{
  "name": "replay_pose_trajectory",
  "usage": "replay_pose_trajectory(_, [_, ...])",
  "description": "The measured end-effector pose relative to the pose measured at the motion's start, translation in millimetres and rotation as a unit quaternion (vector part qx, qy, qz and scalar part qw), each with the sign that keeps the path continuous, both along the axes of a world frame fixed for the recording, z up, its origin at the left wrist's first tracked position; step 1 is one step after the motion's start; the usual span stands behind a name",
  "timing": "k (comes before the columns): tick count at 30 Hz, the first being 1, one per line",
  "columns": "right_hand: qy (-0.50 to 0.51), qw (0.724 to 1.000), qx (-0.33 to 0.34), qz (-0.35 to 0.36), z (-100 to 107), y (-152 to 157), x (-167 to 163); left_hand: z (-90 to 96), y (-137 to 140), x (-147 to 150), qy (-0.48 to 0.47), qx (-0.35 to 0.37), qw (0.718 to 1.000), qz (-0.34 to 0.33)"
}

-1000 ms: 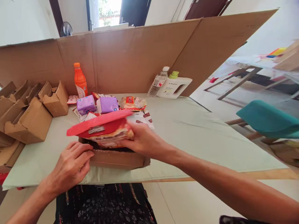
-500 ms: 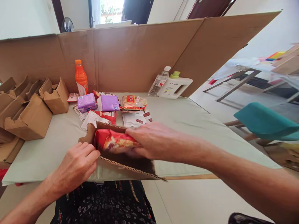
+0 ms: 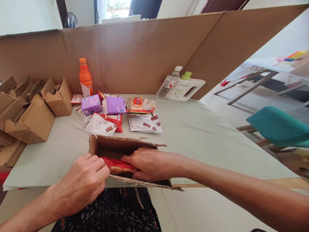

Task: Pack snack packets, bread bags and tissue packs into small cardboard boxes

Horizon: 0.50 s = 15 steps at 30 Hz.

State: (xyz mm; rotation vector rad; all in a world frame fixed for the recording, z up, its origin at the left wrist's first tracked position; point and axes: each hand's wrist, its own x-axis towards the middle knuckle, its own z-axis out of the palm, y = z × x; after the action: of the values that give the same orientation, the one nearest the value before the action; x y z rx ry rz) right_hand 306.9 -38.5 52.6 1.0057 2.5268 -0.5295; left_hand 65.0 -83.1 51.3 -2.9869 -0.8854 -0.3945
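An open cardboard box (image 3: 130,141) stands at the table's front edge. My left hand (image 3: 88,177) is closed on its near left rim. Inside the box, my right hand (image 3: 152,164) grips a red snack packet (image 3: 119,165) by its right end; the packet lies low along the near wall. Some of the right fingers are hidden behind the packet and the wall. Just beyond the box lie a white pouch with brown squares (image 3: 100,125), a red packet (image 3: 117,120) and another white pouch (image 3: 146,124).
Two purple tissue packs (image 3: 90,104) and a noodle packet (image 3: 140,107) lie farther back. An orange bottle (image 3: 85,79), a clear bottle (image 3: 169,83) and a white jug (image 3: 184,88) stand by the cardboard screen (image 3: 145,54). Several cardboard boxes (image 3: 36,122) crowd the left.
My right hand has lowered the red snack packet deeper into the box. The box now sits more level, its far wall lower, with my left hand still at its rim.
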Motion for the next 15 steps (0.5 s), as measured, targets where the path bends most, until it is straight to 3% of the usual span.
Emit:
replay_pose_trajectory(4, [0.05, 0.998, -0.034, 0.004, -3, 4, 6, 10.7, 1, 10, 0.05, -0.055, 0.997, 0.004])
replay_pose_trajectory(7, [0.075, 0.992, -0.096, 0.023, 2, 0, 12, 11.0, 5, 20, 0.122, -0.088, 0.989, 0.0])
replay_pose_trajectory(10, [0.198, 0.975, -0.099, 0.008, 16, -8, 29, 5.0, 12, 24, 0.189, -0.128, 0.973, -0.033])
replay_pose_trajectory(12, [0.334, 0.939, -0.072, -0.041, 26, -4, 47, 2.2, 14, 23, 0.196, -0.132, 0.97, -0.05])
replay_pose_trajectory(15, [0.475, 0.863, 0.029, -0.17, 24, 28, 65, 4.2, 13, 21, 0.182, -0.122, 0.974, -0.059])
